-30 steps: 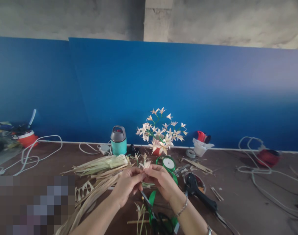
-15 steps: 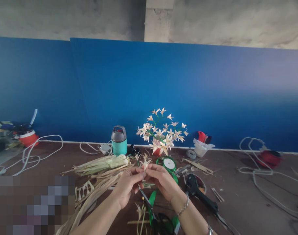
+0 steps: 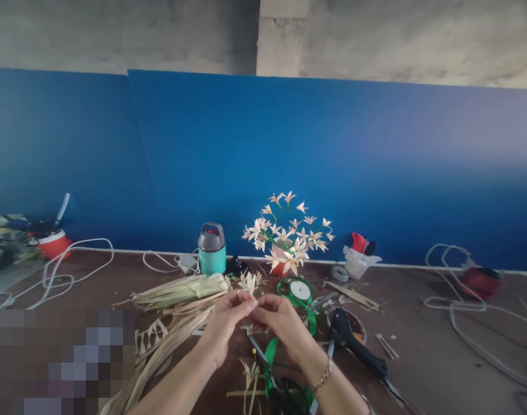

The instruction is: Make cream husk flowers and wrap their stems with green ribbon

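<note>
Between the fingertips of both hands stands a small cream husk flower (image 3: 248,283), petals pointing up. My left hand (image 3: 229,323) pinches its base from the left. My right hand (image 3: 274,314) meets it from the right, thumb and fingers closed at the same spot; the flower's lower end is hidden by the fingers. Below the hands lie black-handled scissors (image 3: 274,374) across a green ribbon (image 3: 270,351). Another husk flower (image 3: 249,374) with a long stem rests left of the scissors. Beyond the hands is a spool of green ribbon (image 3: 298,290).
Dry husks (image 3: 181,291) lie at left. A pot of husk flowers (image 3: 285,248) and a teal flask (image 3: 212,256) stand by the blue panel (image 3: 246,155). To the right are a black glue gun (image 3: 358,346), a white container (image 3: 358,264) and cables (image 3: 458,308).
The flower has moved slightly left and turned, showing its petals wider. My right fingers have curled in closer to the left fingertips.
</note>
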`<state>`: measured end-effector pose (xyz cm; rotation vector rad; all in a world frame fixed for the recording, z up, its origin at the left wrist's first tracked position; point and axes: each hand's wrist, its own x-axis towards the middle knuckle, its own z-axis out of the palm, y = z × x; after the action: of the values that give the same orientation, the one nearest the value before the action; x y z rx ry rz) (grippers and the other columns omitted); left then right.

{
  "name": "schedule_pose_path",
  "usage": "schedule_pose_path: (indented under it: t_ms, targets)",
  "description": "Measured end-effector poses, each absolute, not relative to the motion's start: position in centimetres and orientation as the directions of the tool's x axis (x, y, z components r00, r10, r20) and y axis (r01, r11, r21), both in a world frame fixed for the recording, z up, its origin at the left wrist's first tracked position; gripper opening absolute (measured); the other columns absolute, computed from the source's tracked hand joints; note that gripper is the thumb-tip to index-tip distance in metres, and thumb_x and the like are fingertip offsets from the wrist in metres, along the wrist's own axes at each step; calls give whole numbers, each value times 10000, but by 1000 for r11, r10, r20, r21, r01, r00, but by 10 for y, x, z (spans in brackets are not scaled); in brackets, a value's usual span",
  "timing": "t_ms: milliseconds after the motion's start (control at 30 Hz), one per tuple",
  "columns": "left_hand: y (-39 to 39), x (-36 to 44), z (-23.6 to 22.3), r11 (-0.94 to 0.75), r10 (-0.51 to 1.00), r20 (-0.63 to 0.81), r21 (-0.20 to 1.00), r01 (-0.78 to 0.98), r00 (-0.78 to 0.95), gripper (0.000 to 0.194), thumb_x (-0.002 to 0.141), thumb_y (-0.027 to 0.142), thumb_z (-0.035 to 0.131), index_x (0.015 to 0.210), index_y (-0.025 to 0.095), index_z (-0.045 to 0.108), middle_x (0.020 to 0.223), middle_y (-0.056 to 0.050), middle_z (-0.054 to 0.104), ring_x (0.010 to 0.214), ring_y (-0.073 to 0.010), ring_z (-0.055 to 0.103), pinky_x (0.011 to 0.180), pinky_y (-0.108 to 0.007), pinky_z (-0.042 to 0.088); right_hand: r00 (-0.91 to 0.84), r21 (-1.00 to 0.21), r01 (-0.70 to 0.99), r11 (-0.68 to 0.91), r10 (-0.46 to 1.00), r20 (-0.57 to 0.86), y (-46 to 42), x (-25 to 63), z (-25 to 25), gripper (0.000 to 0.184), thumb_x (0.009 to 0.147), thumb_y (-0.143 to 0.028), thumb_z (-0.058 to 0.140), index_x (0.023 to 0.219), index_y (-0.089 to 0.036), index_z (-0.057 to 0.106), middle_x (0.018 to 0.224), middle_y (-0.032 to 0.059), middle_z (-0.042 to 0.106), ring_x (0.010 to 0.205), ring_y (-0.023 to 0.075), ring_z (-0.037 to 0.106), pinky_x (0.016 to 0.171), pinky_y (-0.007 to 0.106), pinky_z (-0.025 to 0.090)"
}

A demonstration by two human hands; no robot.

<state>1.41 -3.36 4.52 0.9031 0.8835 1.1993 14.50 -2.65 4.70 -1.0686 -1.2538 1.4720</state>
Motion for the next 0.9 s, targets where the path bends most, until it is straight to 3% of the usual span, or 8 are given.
schedule_pose_path:
  t_ms: [300, 500, 633, 767, 900]
  targets:
    - [-32, 12, 53, 64, 993, -28, 941, -331, 114, 199, 629, 324, 697, 721, 161, 631, 651, 6, 586, 584, -126, 534, 538, -225, 434, -232, -974, -182, -135, 968, -91, -30, 144, 53, 291, 543, -376, 760, 579, -124, 619, 526, -6, 600, 428, 64, 490, 463, 194, 377]
    - [-34, 15, 57, 34, 998, -16, 950, -311, 59, 262, 615, 387, 701, 560, 159, 585, 562, 26, 555, 529, -103, 491, 497, -198, 391, -195, -988, -79, -130, 974, -112, -30, 143, 53, 233, 560, -334, 731, 572, -130, 620, 492, -10, 592, 409, 69, 459, 440, 200, 368]
    - [-33, 14, 54, 30, 999, -21, 959, -281, 36, 261, 622, 403, 695, 596, 159, 605, 557, 32, 540, 513, -90, 459, 492, -190, 358, -139, -991, 126, 43, 990, 25, -33, 142, 56, 113, 625, -228, 635, 570, -132, 661, 492, -13, 576, 434, 82, 444, 430, 200, 345]
    - [-30, 13, 47, -33, 998, 43, 970, -239, 36, 290, 659, 410, 665, 545, 160, 573, 527, 38, 500, 488, -79, 409, 492, -189, 329, -116, -947, 250, 204, 977, 180, -38, 139, 59, 151, 669, -193, 568, 572, -148, 675, 517, -9, 583, 504, 115, 482, 482, 212, 368]
    - [-29, 13, 43, -110, 993, 114, 975, -193, 8, 295, 671, 423, 650, 559, 157, 591, 565, 10, 521, 535, -104, 436, 513, -200, 344, -91, -917, 304, 259, 966, 243, -41, 135, 56, 201, 711, -224, 538, 578, -154, 672, 550, 5, 599, 540, 140, 508, 504, 227, 379]
